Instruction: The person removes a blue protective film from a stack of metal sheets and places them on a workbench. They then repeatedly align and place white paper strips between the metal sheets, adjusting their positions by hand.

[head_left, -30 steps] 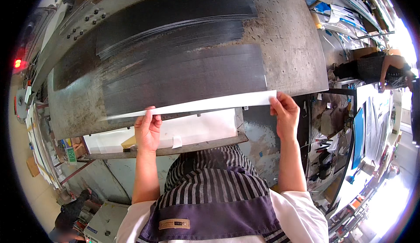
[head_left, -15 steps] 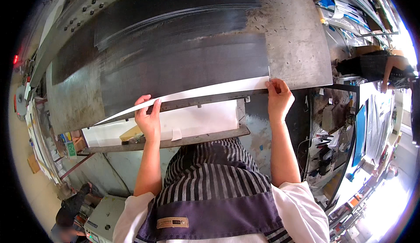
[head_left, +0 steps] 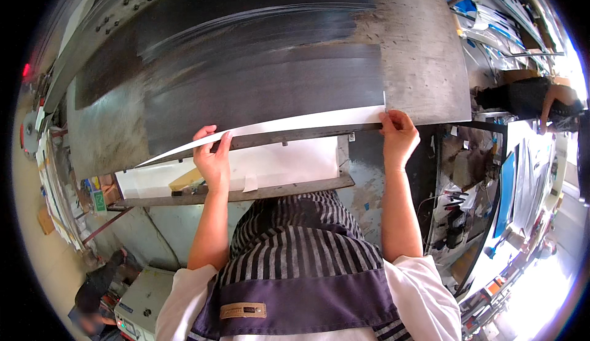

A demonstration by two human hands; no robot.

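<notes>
A long, narrow white strip (head_left: 307, 118) lies along the near edge of a dark flat metal bed (head_left: 270, 83), bowed slightly and tapering to a point at its left end. My right hand (head_left: 401, 141) pinches the strip's right end between thumb and fingers, close to the bed's edge. My left hand (head_left: 212, 163) is closed on the strip left of its middle, thumb on the near side and fingertips on the far side. Whether the strip is paper, plastic or thin sheet cannot be made out.
Below the bed's near edge is a white-lined tray (head_left: 295, 163) holding a yellow and black object (head_left: 186, 182). A metal rack (head_left: 501, 175) with sheets stands at right. A grey machine (head_left: 144, 301) is at lower left. Two other people are at lower left and far right.
Both hands and the strip sit slightly farther right in the picture, as does the bed, so the view has shifted a little. The hold on the strip looks the same.
</notes>
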